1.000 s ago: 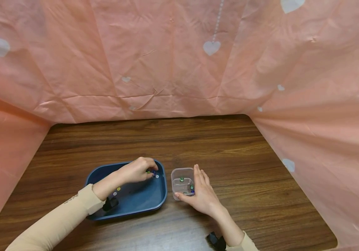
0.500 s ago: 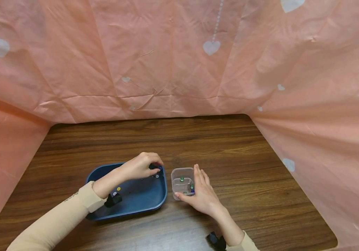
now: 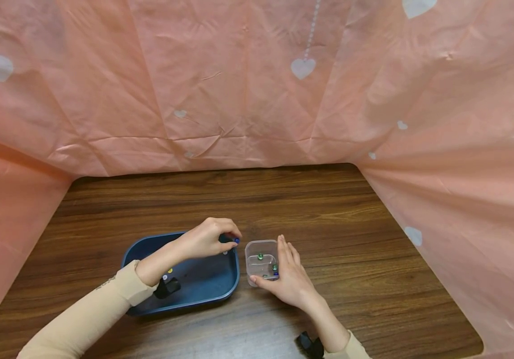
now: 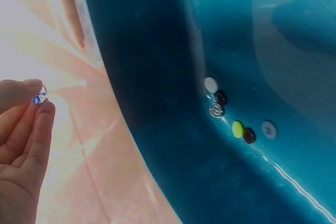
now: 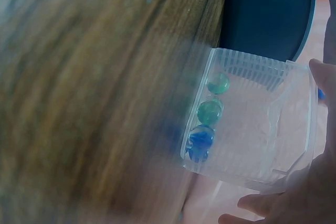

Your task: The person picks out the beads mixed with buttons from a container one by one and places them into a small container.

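My left hand point(image 3: 207, 239) pinches a blue marble point(image 3: 236, 240) between thumb and fingertips, over the right rim of the dark blue tray point(image 3: 203, 302). In the left wrist view this marble point(image 4: 40, 95) looks clear with blue streaks. To the right, my right hand point(image 3: 290, 281) holds a small clear plastic container point(image 3: 246, 257), thumb at its near left corner and fingers along its right side. Green marbles point(image 5: 210, 111) and a blue marble point(image 5: 200, 141) lie at the bottom of this container; the hand partly covers it in the head view.
Several buttons lie in the tray, among them a yellow button point(image 4: 238, 129), a grey button point(image 4: 269, 129) and a white button point(image 4: 211, 84). Tray and container stand side by side on a wooden table point(image 3: 221, 199). Pink curtains point(image 3: 248, 89) surround the table.
My left hand has risen from the tray's far right corner and moved right to its rim, bringing the blue marble along. The right hand and the container have stayed put.
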Tool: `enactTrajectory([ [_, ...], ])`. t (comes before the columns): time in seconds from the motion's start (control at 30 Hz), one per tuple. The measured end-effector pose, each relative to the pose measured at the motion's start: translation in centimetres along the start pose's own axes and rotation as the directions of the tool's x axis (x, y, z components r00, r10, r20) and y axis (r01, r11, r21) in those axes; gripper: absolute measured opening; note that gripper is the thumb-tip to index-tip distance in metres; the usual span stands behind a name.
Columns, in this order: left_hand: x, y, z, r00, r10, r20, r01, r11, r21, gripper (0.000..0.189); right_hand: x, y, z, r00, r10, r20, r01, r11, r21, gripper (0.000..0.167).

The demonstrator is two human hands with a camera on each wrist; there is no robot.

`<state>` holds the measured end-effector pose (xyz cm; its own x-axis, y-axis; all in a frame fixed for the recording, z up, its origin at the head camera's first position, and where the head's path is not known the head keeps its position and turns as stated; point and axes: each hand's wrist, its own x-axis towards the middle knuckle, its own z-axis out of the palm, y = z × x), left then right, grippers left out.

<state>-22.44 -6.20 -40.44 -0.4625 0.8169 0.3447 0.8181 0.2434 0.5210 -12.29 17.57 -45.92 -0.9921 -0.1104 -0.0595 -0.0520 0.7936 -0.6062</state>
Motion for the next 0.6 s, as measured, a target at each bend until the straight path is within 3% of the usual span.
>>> enactTrajectory([
  [0.2, 0.5, 0.5, 0.0, 0.999, 0.042, -0.026, -0.043, 0.999, -0.028, 0.015, 0.0, 0.0, 0.0, 1.0, 0.003, 0.002, -0.003, 1.0, 0.0, 0.119],
  [0.6, 1.6, 1.3, 0.3, 0.997, 0.068, -0.037, -0.07, 0.995, -0.071, 0.016, 0.0, 0.1, 0.0, 1.0, 0.003, 0.008, -0.003, 1.0, 0.006, 0.118],
])
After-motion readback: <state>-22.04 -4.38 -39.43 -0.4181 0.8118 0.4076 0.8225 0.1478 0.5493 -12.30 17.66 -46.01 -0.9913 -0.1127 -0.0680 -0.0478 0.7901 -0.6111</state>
